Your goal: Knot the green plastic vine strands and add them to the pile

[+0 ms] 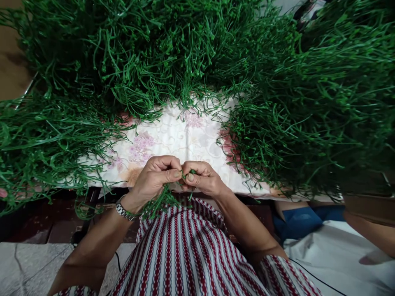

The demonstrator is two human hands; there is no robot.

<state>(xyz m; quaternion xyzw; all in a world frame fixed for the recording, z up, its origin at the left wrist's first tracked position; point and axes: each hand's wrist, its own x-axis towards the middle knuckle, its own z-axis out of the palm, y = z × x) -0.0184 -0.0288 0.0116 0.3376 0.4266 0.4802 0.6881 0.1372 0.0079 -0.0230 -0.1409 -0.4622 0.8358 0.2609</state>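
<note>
My left hand [158, 176] and my right hand [202, 177] meet in front of my body, just above the near edge of the table. Both are closed, thumbs pressed against fingers, pinching a thin green artificial plant stem [191, 171] between them. Below my left palm hangs a small bunch of similar green stems [160, 201], reaching down over my striped shirt. How much of that bunch my left hand grips is partly hidden. A metal-band watch [123, 209] is on my left wrist.
Large heaps of glossy green stems lie at the back [148, 49], left [46, 139] and right [308, 107] of the table. A floral cloth [175, 139] covers the tabletop. At the lower right, another person's arm [372, 232] and blue clothing [304, 220] show.
</note>
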